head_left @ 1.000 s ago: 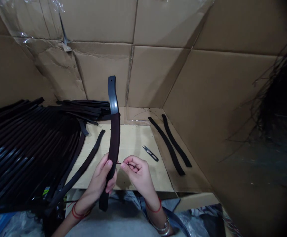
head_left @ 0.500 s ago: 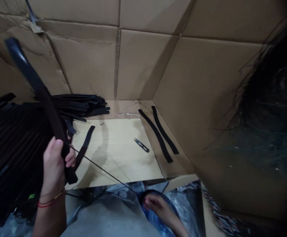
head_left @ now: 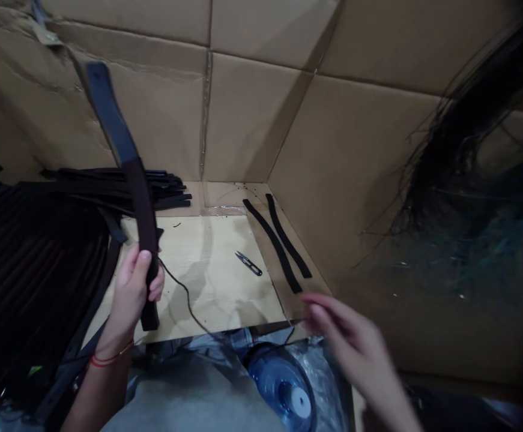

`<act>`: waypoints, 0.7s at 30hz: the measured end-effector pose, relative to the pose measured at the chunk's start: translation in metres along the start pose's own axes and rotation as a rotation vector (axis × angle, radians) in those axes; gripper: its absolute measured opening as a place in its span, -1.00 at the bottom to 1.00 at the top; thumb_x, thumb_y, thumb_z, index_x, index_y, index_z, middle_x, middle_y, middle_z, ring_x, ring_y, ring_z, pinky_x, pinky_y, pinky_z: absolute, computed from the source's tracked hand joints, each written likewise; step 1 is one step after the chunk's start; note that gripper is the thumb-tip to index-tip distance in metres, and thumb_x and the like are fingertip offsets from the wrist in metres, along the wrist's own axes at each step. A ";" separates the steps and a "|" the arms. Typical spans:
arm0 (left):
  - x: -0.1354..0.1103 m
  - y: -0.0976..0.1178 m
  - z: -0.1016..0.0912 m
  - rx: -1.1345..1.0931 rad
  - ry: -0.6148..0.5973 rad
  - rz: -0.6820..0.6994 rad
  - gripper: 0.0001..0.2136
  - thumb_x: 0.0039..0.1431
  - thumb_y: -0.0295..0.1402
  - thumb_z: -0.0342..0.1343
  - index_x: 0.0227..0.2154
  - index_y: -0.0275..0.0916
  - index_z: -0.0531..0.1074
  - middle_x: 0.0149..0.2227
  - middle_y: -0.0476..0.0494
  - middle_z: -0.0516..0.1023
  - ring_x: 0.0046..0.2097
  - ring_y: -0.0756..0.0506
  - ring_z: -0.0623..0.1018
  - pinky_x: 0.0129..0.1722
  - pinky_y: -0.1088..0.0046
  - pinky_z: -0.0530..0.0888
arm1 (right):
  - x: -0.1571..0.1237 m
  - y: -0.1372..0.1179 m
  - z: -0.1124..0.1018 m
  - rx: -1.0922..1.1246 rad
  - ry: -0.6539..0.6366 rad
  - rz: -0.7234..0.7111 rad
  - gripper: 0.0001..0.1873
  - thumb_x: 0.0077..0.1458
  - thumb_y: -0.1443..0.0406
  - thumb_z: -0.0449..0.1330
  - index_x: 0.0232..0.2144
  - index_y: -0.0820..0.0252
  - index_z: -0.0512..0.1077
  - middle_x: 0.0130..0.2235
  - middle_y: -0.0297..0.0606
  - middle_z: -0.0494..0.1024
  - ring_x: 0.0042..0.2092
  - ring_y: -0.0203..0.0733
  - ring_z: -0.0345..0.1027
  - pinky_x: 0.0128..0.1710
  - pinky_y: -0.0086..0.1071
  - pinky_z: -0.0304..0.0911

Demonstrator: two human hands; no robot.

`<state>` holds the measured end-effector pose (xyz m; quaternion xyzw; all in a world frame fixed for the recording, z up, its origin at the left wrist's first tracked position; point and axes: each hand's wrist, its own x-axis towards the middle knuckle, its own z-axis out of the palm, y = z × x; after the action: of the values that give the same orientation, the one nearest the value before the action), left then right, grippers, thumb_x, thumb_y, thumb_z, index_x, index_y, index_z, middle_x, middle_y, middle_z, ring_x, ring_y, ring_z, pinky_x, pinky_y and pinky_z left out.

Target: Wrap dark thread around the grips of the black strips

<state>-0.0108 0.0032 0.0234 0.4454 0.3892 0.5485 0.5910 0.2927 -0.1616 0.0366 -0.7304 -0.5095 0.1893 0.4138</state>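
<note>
As I read the head camera feed from my remote station, the left hand (head_left: 130, 294) is clamped around the lower part of a dark curved strap (head_left: 138, 198), thumb across its face and fingers wrapped behind. The strap stands tilted, its upper end leaning away to the left, with a glossier section and a small hole at the tip. A black thread (head_left: 188, 306) leaves the strap just above that hand and droops in a slack curve toward the right hand (head_left: 351, 342).

The right hand is blurred and held apart from the strap, above the near edge of the work surface. Its fingers (head_left: 322, 312) lie loosely together. I cannot tell whether they pinch the thread.

The work surface is a plywood board (head_left: 207, 282) with a pair of thread snips (head_left: 247, 264) lying on it. Two narrow black straps (head_left: 275, 249) lie side by side on cardboard just right of the board. A large stack of black straps (head_left: 31, 252) fills the left side, and a further bundle (head_left: 117, 187) lies behind it. Cardboard walls (head_left: 252, 120) enclose the area. A blue plastic water jug (head_left: 283, 387) rests on plastic sheeting (head_left: 324, 375) below the board.
</note>
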 end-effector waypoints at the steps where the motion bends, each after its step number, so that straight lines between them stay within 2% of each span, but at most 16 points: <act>1: -0.001 -0.006 0.000 0.003 -0.027 -0.039 -0.79 0.27 -0.11 -0.01 -0.25 -0.14 0.23 -0.72 0.23 0.18 -0.74 0.11 0.14 -0.75 0.69 0.18 | 0.020 -0.002 0.026 0.017 -0.072 -0.059 -0.63 0.19 0.12 0.15 -0.04 0.19 0.48 -0.16 -0.05 0.60 -0.15 0.02 0.50 -0.16 -0.15 0.43; 3: -0.002 -0.018 0.001 0.015 -0.066 -0.089 -0.76 0.26 -0.08 -0.01 -0.23 -0.14 0.21 -0.72 0.25 0.18 -0.74 0.12 0.13 -0.75 0.69 0.18 | 0.050 -0.010 0.078 0.026 -0.063 -0.215 -0.61 0.17 0.16 0.14 0.00 0.22 0.45 -0.01 0.02 0.52 0.05 0.10 0.38 0.07 0.03 0.27; 4: -0.004 -0.023 0.001 0.024 -0.075 -0.102 -0.75 0.25 -0.07 -0.01 -0.24 -0.15 0.20 -0.72 0.25 0.18 -0.74 0.12 0.13 -0.75 0.69 0.18 | 0.059 -0.016 0.102 0.061 -0.070 -0.255 -0.62 0.19 0.19 0.12 0.01 0.23 0.43 0.04 0.03 0.46 0.10 0.10 0.32 0.13 0.04 0.21; 6: -0.006 -0.031 0.002 0.043 -0.087 -0.120 -0.73 0.24 -0.06 0.00 -0.29 -0.16 0.20 -0.71 0.25 0.19 -0.74 0.12 0.14 -0.75 0.68 0.19 | 0.063 -0.031 0.143 0.227 -0.158 -0.301 -0.66 0.24 0.22 0.08 0.02 0.18 0.40 0.03 -0.03 0.45 0.11 0.01 0.31 0.13 -0.05 0.23; 9: -0.010 -0.039 0.005 0.078 -0.092 -0.136 -0.71 0.24 -0.04 -0.02 -0.30 -0.18 0.21 -0.71 0.24 0.19 -0.72 0.12 0.16 -0.73 0.68 0.20 | 0.052 -0.053 0.184 0.514 -0.331 -0.284 -0.56 0.21 0.23 0.14 0.13 0.12 0.27 0.01 -0.10 0.45 0.05 -0.09 0.37 0.06 -0.20 0.32; 11: -0.011 -0.043 0.006 0.102 -0.094 -0.140 -0.71 0.25 -0.04 -0.03 -0.27 -0.19 0.23 -0.71 0.24 0.18 -0.72 0.12 0.17 -0.73 0.69 0.19 | 0.045 -0.064 0.200 0.639 -0.358 -0.220 -0.59 0.22 0.23 0.13 0.11 0.12 0.25 -0.15 -0.20 0.47 -0.13 -0.17 0.45 -0.09 -0.30 0.40; 14: -0.012 -0.047 0.006 0.135 -0.099 -0.144 -0.69 0.25 -0.03 -0.04 -0.22 -0.20 0.26 -0.71 0.23 0.18 -0.72 0.11 0.16 -0.75 0.69 0.17 | 0.044 -0.073 0.210 0.731 -0.377 -0.126 -0.71 0.23 0.20 0.12 -0.02 0.11 0.31 -0.39 -0.39 0.35 -0.41 -0.27 0.40 -0.39 -0.42 0.42; 18: -0.013 -0.050 0.005 0.159 -0.088 -0.146 -0.70 0.26 -0.05 -0.04 -0.19 -0.20 0.27 -0.68 0.22 0.18 -0.70 0.11 0.18 -0.74 0.69 0.18 | 0.050 -0.078 0.211 0.857 -0.536 -0.018 -0.69 0.16 0.14 0.18 -0.07 0.08 0.29 -0.43 -0.46 0.34 -0.59 -0.32 0.35 -0.65 -0.45 0.34; 21: -0.015 -0.049 0.006 0.154 -0.095 -0.151 -0.70 0.27 -0.05 -0.04 -0.21 -0.20 0.27 -0.69 0.22 0.17 -0.70 0.11 0.17 -0.73 0.69 0.16 | 0.055 -0.082 0.207 0.799 -0.446 0.008 -0.71 0.02 0.21 0.31 -0.21 0.18 0.41 -0.58 -0.53 0.27 -0.62 -0.34 0.31 -0.67 -0.52 0.27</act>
<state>0.0077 -0.0124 -0.0219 0.4846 0.4342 0.4491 0.6123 0.1224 -0.0154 -0.0119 -0.4567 -0.4706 0.5252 0.5424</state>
